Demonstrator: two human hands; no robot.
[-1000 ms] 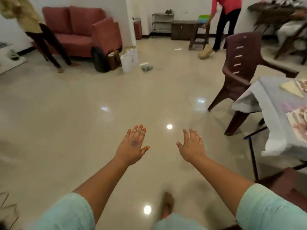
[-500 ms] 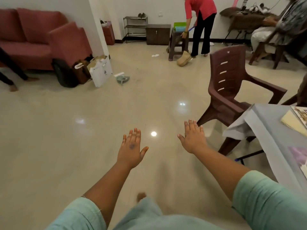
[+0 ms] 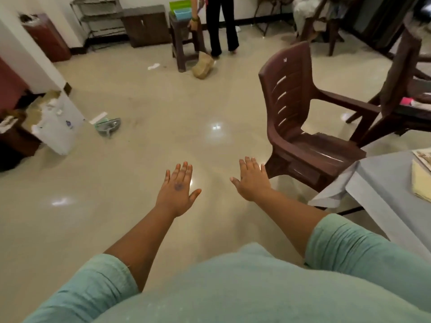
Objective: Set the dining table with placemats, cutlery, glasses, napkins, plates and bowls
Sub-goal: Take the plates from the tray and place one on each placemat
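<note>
Left hand (image 3: 176, 190) and right hand (image 3: 251, 180) flat, empty; dining table (image 3: 382, 183) just right.

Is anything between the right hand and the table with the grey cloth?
Partly. The right hand is held out open over bare floor; the brown plastic chair stands just beyond it, beside the table corner. The left hand is open too.

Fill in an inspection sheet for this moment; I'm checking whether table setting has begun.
Surface: table with grey cloth, at right edge.
Job's things: yellowish mat and patterned mat on it; no cutlery, glasses or plates seen.
Clutter: white bag, litter on floor.
Hands: left hand and right hand open, empty, over the floor.
Cables: nothing seen.
Surroundings: brown plastic chair beside table; a person stands by a stool.
</note>
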